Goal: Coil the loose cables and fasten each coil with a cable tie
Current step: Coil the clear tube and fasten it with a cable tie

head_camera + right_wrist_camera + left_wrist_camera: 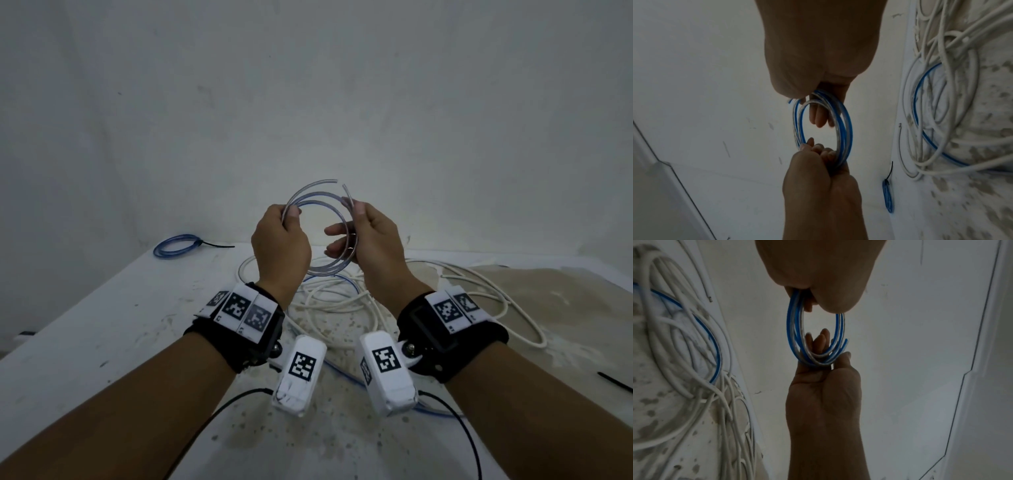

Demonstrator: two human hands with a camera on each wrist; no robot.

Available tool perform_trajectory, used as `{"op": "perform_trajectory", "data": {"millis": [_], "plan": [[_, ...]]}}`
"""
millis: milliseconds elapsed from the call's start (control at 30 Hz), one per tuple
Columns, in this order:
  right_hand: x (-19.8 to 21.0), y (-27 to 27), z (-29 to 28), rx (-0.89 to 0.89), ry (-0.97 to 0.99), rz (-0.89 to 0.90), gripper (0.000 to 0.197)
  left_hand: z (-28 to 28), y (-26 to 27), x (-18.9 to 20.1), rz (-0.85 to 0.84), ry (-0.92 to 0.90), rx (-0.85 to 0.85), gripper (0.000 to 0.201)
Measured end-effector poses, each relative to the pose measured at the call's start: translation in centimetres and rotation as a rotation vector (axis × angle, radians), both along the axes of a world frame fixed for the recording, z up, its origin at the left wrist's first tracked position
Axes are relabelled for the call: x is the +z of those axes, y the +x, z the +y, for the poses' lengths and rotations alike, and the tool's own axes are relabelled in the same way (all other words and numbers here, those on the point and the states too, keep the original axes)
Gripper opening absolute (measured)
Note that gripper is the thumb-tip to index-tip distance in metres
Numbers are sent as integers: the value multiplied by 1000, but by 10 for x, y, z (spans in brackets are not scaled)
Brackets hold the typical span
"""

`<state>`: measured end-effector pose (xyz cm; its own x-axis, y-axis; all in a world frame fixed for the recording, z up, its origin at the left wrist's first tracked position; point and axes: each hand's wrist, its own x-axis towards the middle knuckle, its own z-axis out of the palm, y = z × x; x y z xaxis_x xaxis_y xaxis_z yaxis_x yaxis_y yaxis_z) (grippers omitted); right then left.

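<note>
A small coil of clear-and-blue cable (pixel 318 194) is held up in the air above the table, both cut ends free at its top. My left hand (pixel 281 236) grips the coil's left side with curled fingers. My right hand (pixel 359 233) pinches the right side between thumb and forefinger, its other fingers reaching loosely through the loop. The left wrist view shows the coil (pixel 790 331) between my left hand (pixel 807 305) and right hand (pixel 824 386). In the right wrist view the coil (pixel 844 129) spans my right hand (pixel 818 116) and left hand (pixel 818 162).
A blue coil (pixel 174 245) fastened with a black tie lies at the table's far left, also seen as the tied coil (pixel 888 198). Loose white cables (pixel 342 298) and a blue cable (pixel 342 373) tangle on the stained white table (pixel 85 325). A black cable tie (pixel 615 382) lies at right.
</note>
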<state>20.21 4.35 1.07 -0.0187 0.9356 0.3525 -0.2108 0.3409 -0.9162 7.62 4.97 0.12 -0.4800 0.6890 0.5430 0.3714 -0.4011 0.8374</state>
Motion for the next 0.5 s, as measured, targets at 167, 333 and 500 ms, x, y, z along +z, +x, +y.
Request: {"op": "perform_trajectory", "data": {"millis": [167, 333, 500], "plan": [[-4, -5, -3, -12, 3, 7, 31, 2, -2, -1, -86, -3, 37, 20], [-4, -6, -6, 17, -11, 30, 34, 6, -6, 1, -137, 8, 82, 17], [-6, -9, -6, 29, -53, 95, 40, 9, -8, 1, -205, -4, 119, 17]]}}
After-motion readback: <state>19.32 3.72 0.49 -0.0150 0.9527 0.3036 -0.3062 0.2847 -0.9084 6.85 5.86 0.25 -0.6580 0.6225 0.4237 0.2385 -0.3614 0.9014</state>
